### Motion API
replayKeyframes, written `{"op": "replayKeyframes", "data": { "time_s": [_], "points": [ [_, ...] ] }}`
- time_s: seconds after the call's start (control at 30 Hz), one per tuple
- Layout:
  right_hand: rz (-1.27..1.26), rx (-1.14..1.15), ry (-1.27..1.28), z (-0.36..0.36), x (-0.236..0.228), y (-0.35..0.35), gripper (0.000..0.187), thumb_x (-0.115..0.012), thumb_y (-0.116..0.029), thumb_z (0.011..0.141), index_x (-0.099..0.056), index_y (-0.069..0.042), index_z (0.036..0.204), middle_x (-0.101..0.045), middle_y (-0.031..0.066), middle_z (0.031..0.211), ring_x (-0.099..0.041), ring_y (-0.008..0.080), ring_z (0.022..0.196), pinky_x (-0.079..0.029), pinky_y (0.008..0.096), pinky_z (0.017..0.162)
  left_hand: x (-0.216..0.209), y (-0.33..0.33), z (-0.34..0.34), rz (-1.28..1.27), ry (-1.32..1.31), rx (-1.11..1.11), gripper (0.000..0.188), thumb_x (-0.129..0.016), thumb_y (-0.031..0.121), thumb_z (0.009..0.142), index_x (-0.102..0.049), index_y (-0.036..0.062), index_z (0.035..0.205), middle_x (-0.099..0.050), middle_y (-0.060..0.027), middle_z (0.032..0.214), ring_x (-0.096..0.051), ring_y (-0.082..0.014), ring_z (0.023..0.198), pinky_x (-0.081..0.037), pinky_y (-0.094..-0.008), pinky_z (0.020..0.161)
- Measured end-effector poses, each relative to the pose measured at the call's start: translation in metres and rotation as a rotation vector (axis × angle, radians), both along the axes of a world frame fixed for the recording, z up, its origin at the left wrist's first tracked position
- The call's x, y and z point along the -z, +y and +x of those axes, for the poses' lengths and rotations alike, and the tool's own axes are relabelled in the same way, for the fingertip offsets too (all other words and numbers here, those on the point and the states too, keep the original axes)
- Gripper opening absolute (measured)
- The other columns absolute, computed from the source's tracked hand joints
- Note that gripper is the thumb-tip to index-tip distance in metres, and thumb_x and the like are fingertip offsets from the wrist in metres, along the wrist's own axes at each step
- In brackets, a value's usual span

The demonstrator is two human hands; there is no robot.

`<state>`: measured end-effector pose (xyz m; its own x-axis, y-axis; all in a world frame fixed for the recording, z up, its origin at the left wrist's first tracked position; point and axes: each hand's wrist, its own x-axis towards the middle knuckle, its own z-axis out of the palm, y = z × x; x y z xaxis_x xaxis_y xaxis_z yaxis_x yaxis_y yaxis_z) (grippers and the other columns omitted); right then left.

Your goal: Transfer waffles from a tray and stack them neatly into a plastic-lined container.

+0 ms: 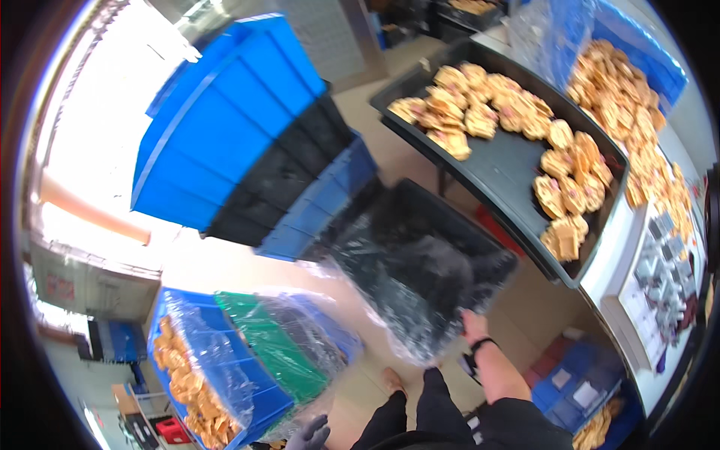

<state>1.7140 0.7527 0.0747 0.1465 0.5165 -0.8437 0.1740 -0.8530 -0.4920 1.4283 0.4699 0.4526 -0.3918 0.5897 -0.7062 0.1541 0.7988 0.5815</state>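
My right hand (474, 327), with a dark band at the wrist, grips the near rim of a black plastic crate (427, 196). Clear plastic film (405, 315) lines that crate and hangs over its near side; motion blurs it slightly. My left hand (309, 433), in a grey glove, shows only partly at the lower edge. Its fingers are apart and hold nothing. Closest to it stands a blue crate (262, 397) with tan moulded parts (187, 382) and plastic film, beside a green crate (262, 337).
A large black tray (510, 161) of tan parts stands on the right, by a white table (600, 281) with more parts and grey pieces. Stacked blue and black crates (232, 120) rise at the upper left. Blue bins (577, 382) sit under the table.
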Motion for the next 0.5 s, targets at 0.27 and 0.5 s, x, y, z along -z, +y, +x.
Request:
{"op": "replayKeyframes", "data": {
  "time_s": [0.27, 0.5],
  "points": [
    [-0.095, 0.242, 0.050, 0.149, -0.082, -0.072, 0.016, -0.060, -0.015, 0.074, -0.062, -0.001, 0.082, -0.059, 0.0077, 0.073, -0.060, 0.0234, 0.063, -0.051, 0.0404, 0.055, -0.083, 0.143, -0.075, 0.590, 0.649, 0.398, 0.039, -0.068, 0.009, 0.082, -0.058, 0.0012, 0.119, -0.062, -0.0195, 0.111, -0.062, -0.0311, 0.100, -0.050, -0.0358, 0.084],
    [-0.148, 0.323, -0.009, 0.193, -0.122, -0.148, 0.025, -0.062, -0.034, 0.083, -0.060, -0.009, 0.078, -0.053, 0.0047, 0.067, -0.050, 0.0202, 0.062, -0.039, 0.0401, 0.052, -0.138, 0.304, -0.216, 0.779, 1.564, 0.406, 0.063, -0.069, 0.030, 0.080, -0.046, 0.0088, 0.134, -0.050, -0.0156, 0.132, -0.043, -0.0327, 0.126, -0.036, -0.0441, 0.105]
  ]
}}
